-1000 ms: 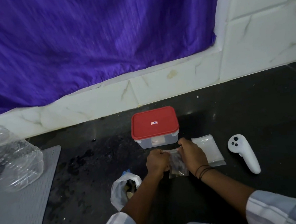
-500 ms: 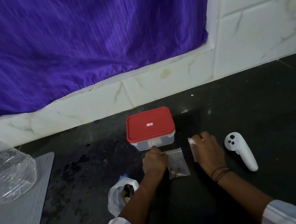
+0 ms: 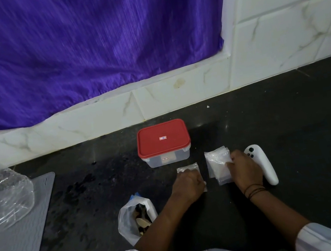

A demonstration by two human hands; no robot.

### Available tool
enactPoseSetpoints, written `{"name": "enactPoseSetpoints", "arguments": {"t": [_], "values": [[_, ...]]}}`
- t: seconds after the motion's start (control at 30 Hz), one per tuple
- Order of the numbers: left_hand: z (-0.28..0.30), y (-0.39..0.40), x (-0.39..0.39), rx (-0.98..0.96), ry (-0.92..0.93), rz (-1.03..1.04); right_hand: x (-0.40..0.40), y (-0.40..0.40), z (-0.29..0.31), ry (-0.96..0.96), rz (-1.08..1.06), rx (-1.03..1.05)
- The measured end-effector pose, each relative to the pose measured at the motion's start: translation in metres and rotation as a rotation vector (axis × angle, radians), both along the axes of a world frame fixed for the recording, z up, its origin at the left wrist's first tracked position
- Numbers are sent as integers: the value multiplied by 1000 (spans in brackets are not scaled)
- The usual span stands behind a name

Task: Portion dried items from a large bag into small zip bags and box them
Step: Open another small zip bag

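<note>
Floor (image 3: 284,109) lies dark and roomy on the right, the wall's tiled edge just beyond my red-lidded box (image 3: 163,143) (lid on). Nearer, the large bag (image 3: 137,219) gapes at left; my left hand (image 3: 187,185) presses a filled zip bag (image 3: 188,167) flat, fingers curled over it. My right hand (image 3: 244,169) pinches the stack of empty zip bags (image 3: 216,161), so I judge filling a fresh one comes next.

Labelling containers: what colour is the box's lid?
Red, on the box lid, clearest in the head view.

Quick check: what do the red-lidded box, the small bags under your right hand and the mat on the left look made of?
Box: frosted translucent plastic; glossy opaque red plastic lid.
Small bags: thin clear plastic film, see-through and crinkled.
Mat: grey with a ribbed matte surface, probably rubber or silicone; I can't tell which.
</note>
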State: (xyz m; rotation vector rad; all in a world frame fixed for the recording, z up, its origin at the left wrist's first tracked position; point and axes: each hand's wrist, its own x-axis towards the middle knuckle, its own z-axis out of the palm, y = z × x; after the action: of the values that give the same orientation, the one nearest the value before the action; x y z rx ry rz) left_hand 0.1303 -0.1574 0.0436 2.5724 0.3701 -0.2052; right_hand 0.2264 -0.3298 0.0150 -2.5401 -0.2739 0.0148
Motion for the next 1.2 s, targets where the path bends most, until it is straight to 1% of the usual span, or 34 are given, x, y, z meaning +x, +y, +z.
{"name": "enactPoseSetpoints", "arguments": {"t": [0.13, 0.23, 0.3, 0.37, 0.43, 0.47, 0.53, 0.57, 0.6, 0.63, 0.7, 0.73, 0.77, 0.8, 0.87, 0.93, 0.97, 1.03, 1.2], "values": [[2, 0, -2, -15, -9, -24, -2, -1, 2, 17, -55, 82], [4, -1, -4, -32, -28, -19, -4, -2, 7, 116, -73, 221], [9, -2, -5, -90, -71, 30, -8, -3, 16, 155, -38, 300], [15, -3, -7, -263, -134, 161, -14, -2, 30, 184, 44, 399], [23, -3, -11, -539, -224, 314, -22, 0, 50, 254, 172, 528], [28, -2, -13, -673, -260, 366, -27, 2, 60, 320, 241, 595], [40, 3, -20, -861, -308, 409, -38, 5, 75, 478, 360, 700], [46, 6, -24, -917, -327, 407, -43, 8, 81, 532, 399, 722], [50, 8, -29, -943, -352, 399, -48, 12, 84, 541, 408, 706], [53, 10, -33, -932, -386, 392, -53, 17, 86, 470, 382, 620], [53, 15, -43, -789, -468, 386, -63, 26, 86, 147, 255, 358], [53, 17, -49, -693, -509, 378, -70, 31, 90, 34, 228, 343], [54, 18, -55, -615, -551, 372, -77, 38, 95, 9, 249, 405], [57, 17, -61, -563, -592, 356, -84, 44, 100, 49, 291, 474], [62, 16, -76, -472, -657, 296, -97, 59, 107, 190, 362, 559], [65, 14, -88, -374, -688, 243, -104, 70, 109, 302, 345, 605], [65, 15, -93, -346, -685, 248, -107, 76, 110, 350, 324, 629], [63, 19, -104, -357, -667, 302, -113, 84, 111, 424, 306, 667], [67, 30, -127, -514, -681, 441, -130, 97, 116, 612, 387, 773]]}}
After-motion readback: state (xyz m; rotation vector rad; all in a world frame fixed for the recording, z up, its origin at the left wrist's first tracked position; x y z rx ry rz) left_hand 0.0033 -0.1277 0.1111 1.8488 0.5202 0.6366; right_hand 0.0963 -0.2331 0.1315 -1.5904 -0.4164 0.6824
